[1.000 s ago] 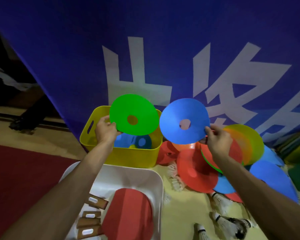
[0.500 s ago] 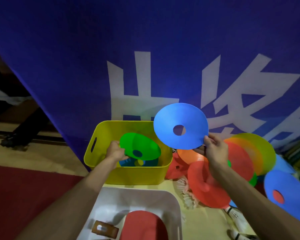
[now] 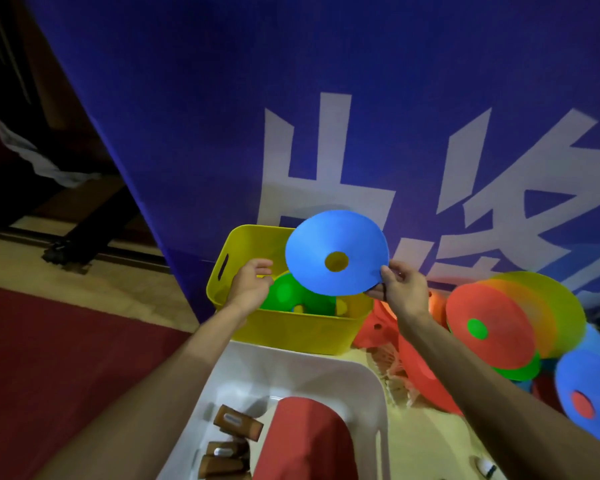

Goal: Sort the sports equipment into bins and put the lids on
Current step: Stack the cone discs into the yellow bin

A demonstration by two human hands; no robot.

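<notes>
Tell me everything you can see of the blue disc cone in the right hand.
The blue disc cone is a round, shallow marker with a round centre hole, seemingly thin matte plastic, plain. It is held in the air, tilted with one face toward the camera, over the yellow bin, whose yellow shows through the hole. Only the right hand touches it, pinching its lower right rim.
</notes>
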